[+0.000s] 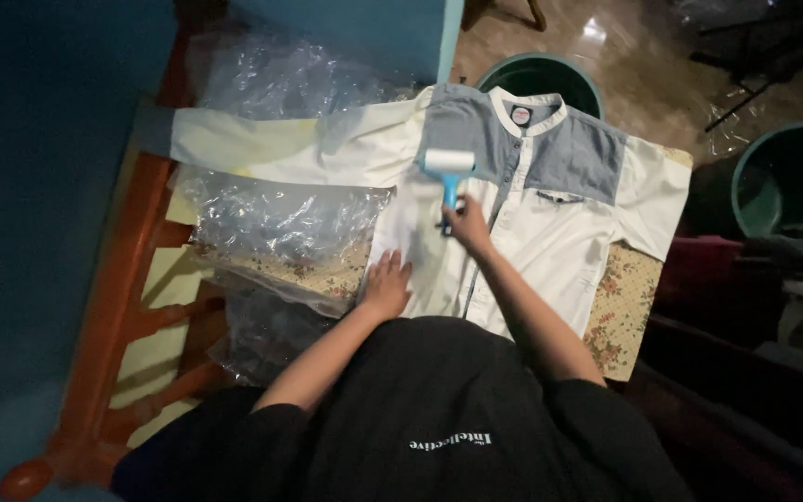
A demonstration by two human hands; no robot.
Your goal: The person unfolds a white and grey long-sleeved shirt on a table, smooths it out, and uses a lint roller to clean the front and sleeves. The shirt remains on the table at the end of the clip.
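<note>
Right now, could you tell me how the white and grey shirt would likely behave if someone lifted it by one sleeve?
The shirt would probably droop: it lies flat, like thin cloth. It may slide when pushed, since the left hand presses its hem while the right hand holds the lint roller. It likely weighs little.

Dim, grainy view; bright centre, dark shadowed edges.
</note>
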